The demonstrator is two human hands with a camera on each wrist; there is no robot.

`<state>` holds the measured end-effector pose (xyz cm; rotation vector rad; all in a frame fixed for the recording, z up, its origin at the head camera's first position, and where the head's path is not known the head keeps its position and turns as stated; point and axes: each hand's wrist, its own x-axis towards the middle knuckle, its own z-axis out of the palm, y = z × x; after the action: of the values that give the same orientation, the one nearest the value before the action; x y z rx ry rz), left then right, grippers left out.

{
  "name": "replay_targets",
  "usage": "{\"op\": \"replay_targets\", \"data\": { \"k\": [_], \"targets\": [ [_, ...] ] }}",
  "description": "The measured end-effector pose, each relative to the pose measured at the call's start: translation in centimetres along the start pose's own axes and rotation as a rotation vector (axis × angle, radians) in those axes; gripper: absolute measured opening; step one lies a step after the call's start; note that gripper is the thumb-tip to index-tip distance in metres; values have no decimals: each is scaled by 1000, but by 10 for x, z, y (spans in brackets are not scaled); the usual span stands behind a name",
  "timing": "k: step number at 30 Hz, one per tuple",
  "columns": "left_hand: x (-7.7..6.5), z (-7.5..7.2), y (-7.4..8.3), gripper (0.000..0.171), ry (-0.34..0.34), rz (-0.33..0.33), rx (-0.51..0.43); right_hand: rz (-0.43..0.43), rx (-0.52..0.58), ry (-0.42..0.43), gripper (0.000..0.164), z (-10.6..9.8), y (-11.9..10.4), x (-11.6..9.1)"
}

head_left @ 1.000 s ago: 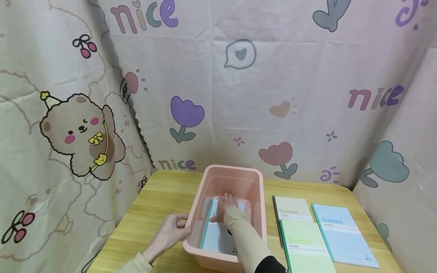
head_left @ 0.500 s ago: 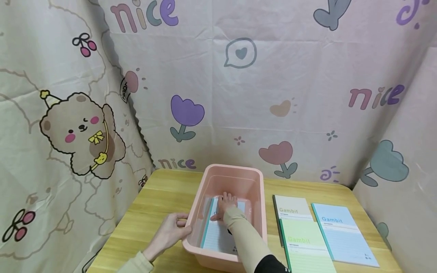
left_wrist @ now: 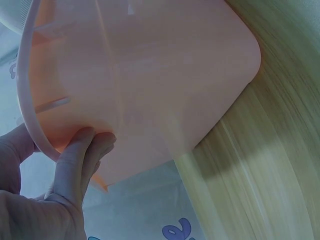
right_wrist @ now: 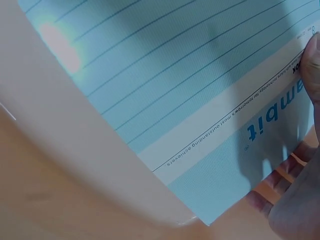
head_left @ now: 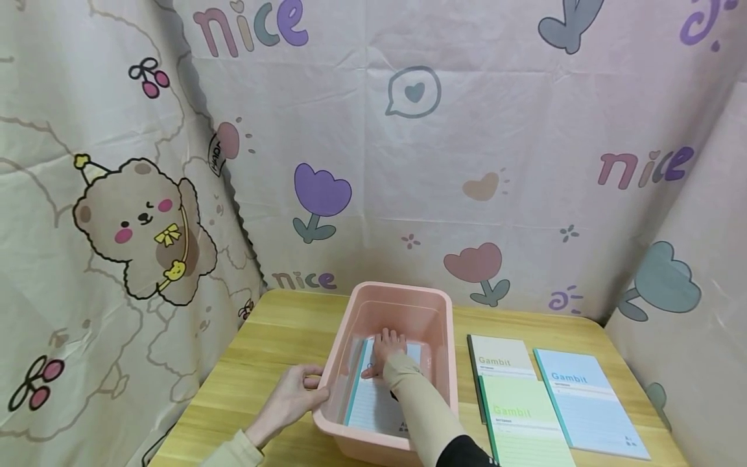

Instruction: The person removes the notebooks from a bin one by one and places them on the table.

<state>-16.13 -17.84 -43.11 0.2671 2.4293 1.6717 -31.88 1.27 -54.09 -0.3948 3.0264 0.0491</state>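
My left hand [head_left: 293, 394] grips the near left corner of a pink plastic tub [head_left: 449, 353], thumb and fingers on either side of its rim; the left wrist view shows the fingers bent over the tub's rim [left_wrist: 23, 85]. Inside the tub lies a blue lined Gambit notebook [head_left: 373, 405] with a teal spine. My right hand [head_left: 388, 353] reaches down into the tub and holds this notebook near its top edge. In the right wrist view, the thumb lies on the cover of the notebook [right_wrist: 200, 90], while the fingers [right_wrist: 277, 181] meet its top edge. The right forearm covers part of the notebook.
To the right of the tub lie a grey-white notebook [head_left: 498, 350], a green notebook [head_left: 528, 415] overlapping it, and a blue notebook [head_left: 589, 402]. All are on a wooden table [head_left: 280, 331]. A printed cloth [head_left: 379, 149] hangs behind and at both sides.
The head view shifts very slightly. Both hands, the tub and the notebooks keep their places.
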Motion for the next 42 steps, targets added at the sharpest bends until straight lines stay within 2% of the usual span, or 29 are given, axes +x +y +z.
{"op": "replay_targets", "data": {
  "k": [10,17,26,33,42],
  "targets": [
    [0,0,1,51,-1,3,-13,-20,30,-21,108,-8,2,-1],
    [0,0,1,52,-9,4,-19,-47,18,20,105,-5,3,2],
    [-2,0,2,51,-16,21,-28,-58,19,59,110,2,3,8],
    [-3,0,3,53,-1,3,-26,-58,-18,72,115,5,5,11],
    [-2,1,3,54,5,2,-19,-59,25,59,109,1,4,10]
  ]
}}
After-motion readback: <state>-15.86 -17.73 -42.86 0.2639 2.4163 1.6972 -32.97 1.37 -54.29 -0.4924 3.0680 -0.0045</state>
